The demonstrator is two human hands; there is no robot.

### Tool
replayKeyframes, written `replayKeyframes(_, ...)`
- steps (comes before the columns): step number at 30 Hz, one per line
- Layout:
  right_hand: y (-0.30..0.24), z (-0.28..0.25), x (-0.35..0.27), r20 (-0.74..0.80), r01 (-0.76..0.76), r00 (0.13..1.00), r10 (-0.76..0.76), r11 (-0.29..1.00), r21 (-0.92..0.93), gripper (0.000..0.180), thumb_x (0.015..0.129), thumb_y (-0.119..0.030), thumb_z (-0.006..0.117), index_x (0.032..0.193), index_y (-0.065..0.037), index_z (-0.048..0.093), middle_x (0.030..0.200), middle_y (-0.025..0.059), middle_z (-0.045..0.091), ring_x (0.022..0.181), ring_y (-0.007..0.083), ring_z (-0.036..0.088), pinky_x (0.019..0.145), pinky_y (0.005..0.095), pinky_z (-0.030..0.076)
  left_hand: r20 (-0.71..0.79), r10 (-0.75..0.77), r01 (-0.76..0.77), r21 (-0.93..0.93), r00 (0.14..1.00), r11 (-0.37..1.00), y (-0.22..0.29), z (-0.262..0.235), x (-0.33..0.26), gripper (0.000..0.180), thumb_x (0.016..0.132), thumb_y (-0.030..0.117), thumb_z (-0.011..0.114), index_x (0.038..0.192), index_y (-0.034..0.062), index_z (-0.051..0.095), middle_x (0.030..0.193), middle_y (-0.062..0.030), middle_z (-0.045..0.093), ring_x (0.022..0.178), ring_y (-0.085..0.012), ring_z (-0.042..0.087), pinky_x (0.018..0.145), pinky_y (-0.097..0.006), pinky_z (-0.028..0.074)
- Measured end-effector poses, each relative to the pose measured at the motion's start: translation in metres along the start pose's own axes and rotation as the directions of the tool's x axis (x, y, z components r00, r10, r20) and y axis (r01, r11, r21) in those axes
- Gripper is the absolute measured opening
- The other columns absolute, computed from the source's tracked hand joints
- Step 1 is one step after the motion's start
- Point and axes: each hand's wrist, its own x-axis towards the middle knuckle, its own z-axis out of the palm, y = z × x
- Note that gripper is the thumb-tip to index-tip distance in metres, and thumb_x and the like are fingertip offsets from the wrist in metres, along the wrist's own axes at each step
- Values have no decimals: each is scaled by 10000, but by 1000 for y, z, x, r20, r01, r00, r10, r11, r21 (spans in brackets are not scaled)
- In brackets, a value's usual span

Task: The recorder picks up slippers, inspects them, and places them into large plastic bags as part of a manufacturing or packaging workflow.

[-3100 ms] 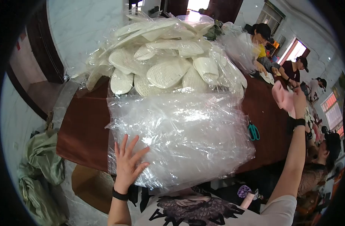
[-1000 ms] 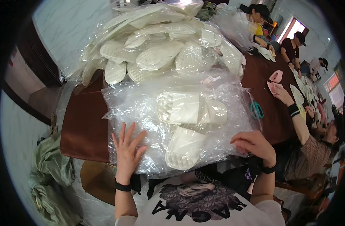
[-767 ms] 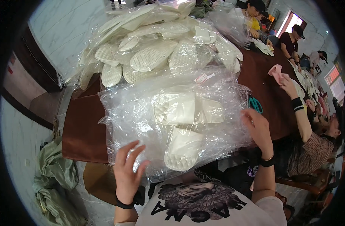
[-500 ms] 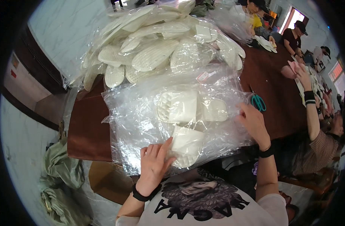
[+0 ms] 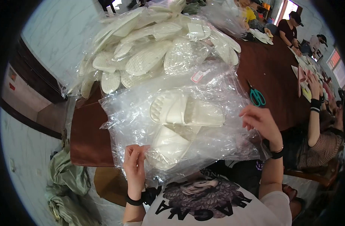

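A stack of clear plastic bags [image 5: 217,94] lies on the brown table [image 5: 278,79] in front of me. On it rest two white slippers, one [image 5: 185,111] lying across and another [image 5: 167,147] nearer to me. My left hand [image 5: 135,165] pinches the near edge of the plastic beside the nearer slipper. My right hand [image 5: 261,122] hovers over the right edge of the plastic, fingers curled, touching or gripping the film; I cannot tell which.
A big heap of bagged white slippers [image 5: 153,52] fills the far side of the table. Teal-handled scissors [image 5: 257,96] lie to the right. Other people sit along the table's right side, one person's arm [image 5: 313,113] raised nearby. Green sacks [image 5: 67,184] lie on the floor at left.
Two white slippers were set onto the plastic stack. My left hand moved from flat on the plastic to pinching its near edge; my right hand came down to its right edge.
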Motion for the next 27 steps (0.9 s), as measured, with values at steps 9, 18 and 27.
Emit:
replayKeyframes(9, 41, 31, 17, 66, 190, 975, -214, 631, -752, 244, 871, -208, 612, 1097, -120, 584, 714, 159, 634, 704, 351, 645, 633, 449, 477, 111, 106, -130, 242, 988, 961, 8, 16, 5, 392, 890, 117, 654, 1260, 28, 559, 1091, -185, 583, 935, -351, 606, 757, -405, 509)
replayKeyframes(18, 28, 27, 53, 102, 285, 946, -307, 640, -714, 178, 867, -150, 603, 1041, -116, 603, 686, 149, 594, 669, 316, 631, 597, 426, 468, 95, 181, -199, 234, 979, 952, 6, 16, 9, 398, 875, 39, 653, 1267, 69, 594, 1048, -159, 592, 824, -320, 637, 697, -375, 520)
replayKeyframes(27, -38, 0, 91, -208, 150, 961, -180, 977, -155, 136, 952, -105, 531, 998, -25, 632, 702, 43, 626, 645, 101, 620, 570, 243, 463, 165, 146, -58, -446, 975, 893, 8, -43, 23, 419, 760, -54, 731, 1168, 12, 662, 1046, -61, 605, 830, -143, 597, 714, -264, 484)
